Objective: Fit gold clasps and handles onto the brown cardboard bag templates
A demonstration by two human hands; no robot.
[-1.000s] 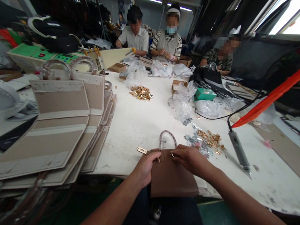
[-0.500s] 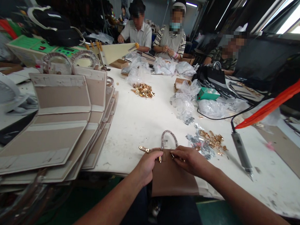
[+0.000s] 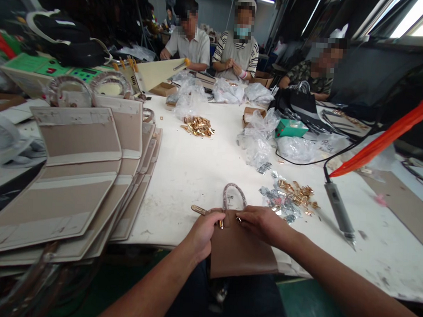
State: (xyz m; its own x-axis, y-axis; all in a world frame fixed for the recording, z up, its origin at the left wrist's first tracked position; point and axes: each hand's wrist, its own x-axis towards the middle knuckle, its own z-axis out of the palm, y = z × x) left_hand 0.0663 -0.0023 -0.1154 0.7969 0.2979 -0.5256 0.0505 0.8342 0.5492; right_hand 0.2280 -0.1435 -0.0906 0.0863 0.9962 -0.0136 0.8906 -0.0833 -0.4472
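Note:
A brown leather bag panel hangs over the table's front edge toward my lap. Its plastic-wrapped loop handle lies on the table beyond the top edge. My left hand grips the panel's upper left corner, thumb on the front. A long gold metal fitting sticks out to the left of that hand, and a thin gold tip shows by the thumb. At the upper right of the panel, my right hand has its fingers pinched on a small gold fitting, mostly hidden by the fingertips.
Stacked bag panels with wrapped handles stand at left. Gold fittings lie in a pile farther back; more gold pieces and silver scraps lie at right. A grey hand tool hangs from an orange wrap. Several people sit across the table.
The whole view has shifted slightly, so things sit a little farther left. Both hands keep their grip on the panel; the right fingers have shifted slightly at the small fitting.

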